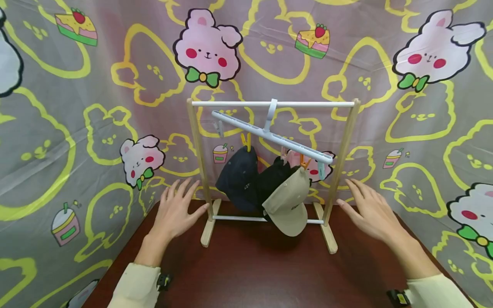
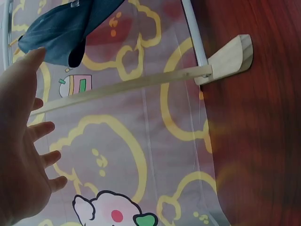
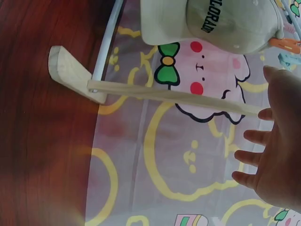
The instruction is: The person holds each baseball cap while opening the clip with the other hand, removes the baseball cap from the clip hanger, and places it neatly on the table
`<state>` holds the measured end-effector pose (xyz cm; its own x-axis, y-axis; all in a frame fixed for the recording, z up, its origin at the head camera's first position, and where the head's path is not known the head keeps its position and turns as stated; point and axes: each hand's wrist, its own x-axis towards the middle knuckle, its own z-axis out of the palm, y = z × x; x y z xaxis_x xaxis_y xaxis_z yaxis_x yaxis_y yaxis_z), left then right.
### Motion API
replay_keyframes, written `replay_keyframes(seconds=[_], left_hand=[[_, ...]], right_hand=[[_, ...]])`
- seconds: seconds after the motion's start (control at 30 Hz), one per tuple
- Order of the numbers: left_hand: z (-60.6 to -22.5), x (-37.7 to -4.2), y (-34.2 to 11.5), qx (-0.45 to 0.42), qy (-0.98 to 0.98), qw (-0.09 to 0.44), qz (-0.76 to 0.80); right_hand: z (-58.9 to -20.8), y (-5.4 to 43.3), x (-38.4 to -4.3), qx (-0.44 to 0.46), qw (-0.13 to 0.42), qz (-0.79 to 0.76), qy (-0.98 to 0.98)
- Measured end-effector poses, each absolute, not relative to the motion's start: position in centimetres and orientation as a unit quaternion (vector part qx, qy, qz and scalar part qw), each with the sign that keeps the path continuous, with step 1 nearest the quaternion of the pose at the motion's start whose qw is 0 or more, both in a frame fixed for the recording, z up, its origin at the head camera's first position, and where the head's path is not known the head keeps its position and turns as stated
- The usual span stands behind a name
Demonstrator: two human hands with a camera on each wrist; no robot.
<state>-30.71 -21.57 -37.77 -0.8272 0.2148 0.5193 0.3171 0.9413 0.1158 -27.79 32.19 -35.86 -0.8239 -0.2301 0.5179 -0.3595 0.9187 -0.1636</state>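
Observation:
A light blue hanger (image 1: pixel 271 136) hangs tilted from the white top bar of a small wooden rack (image 1: pixel 195 145), its right end lower. Clipped along it are a navy cap (image 1: pixel 239 177) under a yellow clip (image 1: pixel 246 142), a black cap (image 1: pixel 275 177) in the middle, and a beige cap (image 1: pixel 289 201) under an orange clip (image 1: pixel 304 161). Beside the left post my left hand (image 1: pixel 175 211) is held with its fingers spread, holding nothing. My right hand (image 1: pixel 371 209) is likewise spread and holds nothing, to the right of the right post. Lettering shows on the beige cap (image 3: pixel 230 23) in the right wrist view.
The rack's wooden feet (image 1: pixel 210 224) stand on a dark red-brown table (image 1: pixel 265 273). Patterned cloth (image 1: pixel 154 81) with cartoon animals encloses the back and both sides. Unused clips, one grey (image 1: pixel 219 128) and one teal (image 1: pixel 321 170), hang near the hanger's ends.

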Motion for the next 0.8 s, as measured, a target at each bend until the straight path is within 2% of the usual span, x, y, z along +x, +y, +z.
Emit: replay_keyframes(seconds=[0.3, 0.53, 0.8], left_hand=[[-37.8, -30.4, -20.5, -0.159, -0.94, 0.276, -0.12], [-37.5, -30.3, -19.5, -0.171, -0.927, 0.294, -0.154], [-38.0, -29.9, -18.4, -0.182, -0.92, 0.293, -0.186]], right_hand=[[-35.2, 31.4, -27.5, 0.163, 0.261, 0.123, -0.943], [-34.3, 31.4, -27.5, 0.171, 0.288, 0.109, -0.936], [-34.3, 30.9, -27.4, 0.17, 0.293, 0.102, -0.935]])
